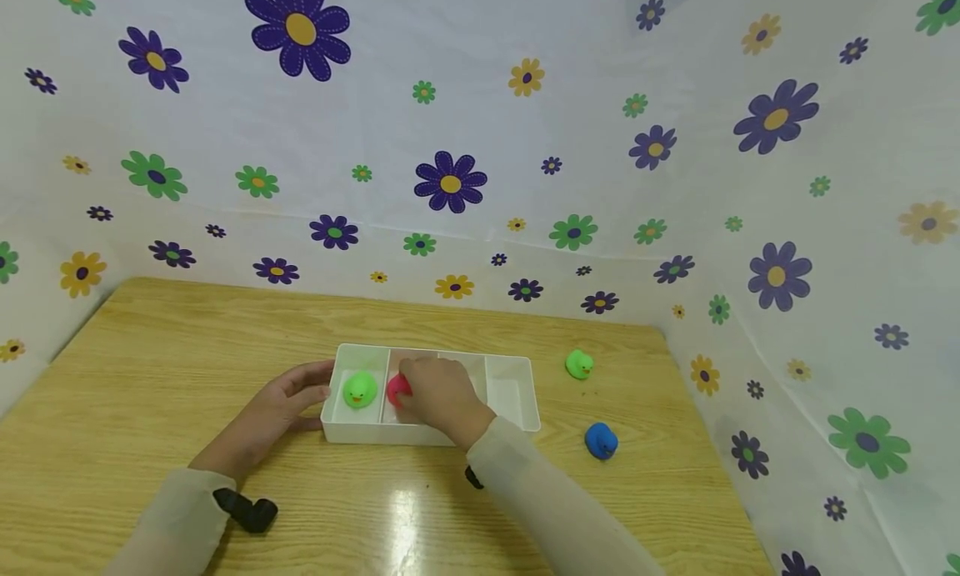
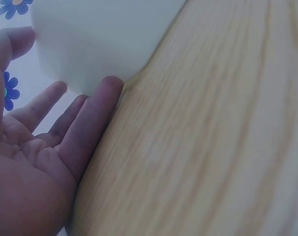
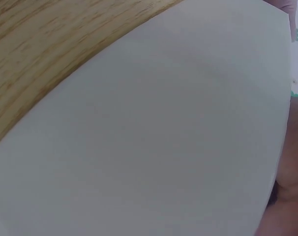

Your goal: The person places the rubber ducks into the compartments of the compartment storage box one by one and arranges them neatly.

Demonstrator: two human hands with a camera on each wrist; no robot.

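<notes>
A white box (image 1: 420,433) with a row of compartments stands on the table. In its leftmost compartment sits a light green rubber duck (image 1: 360,390). The right hand (image 1: 442,393) reaches down into the second compartment and holds a pink rubber duck (image 1: 397,388), which the fingers partly cover. At the box's left end is the left hand (image 1: 277,405), its fingers extended against the end wall. The left wrist view shows those fingertips (image 2: 111,86) at the wall's edges. In the right wrist view, the box's front wall (image 3: 154,113) hides most of the right hand.
To the right of the box, a green rubber duck (image 1: 579,364) sits farther back on the wooden table (image 1: 225,326), and a blue rubber duck (image 1: 602,441) sits closer. A flower-patterned white sheet (image 1: 480,126) hangs behind and along the sides.
</notes>
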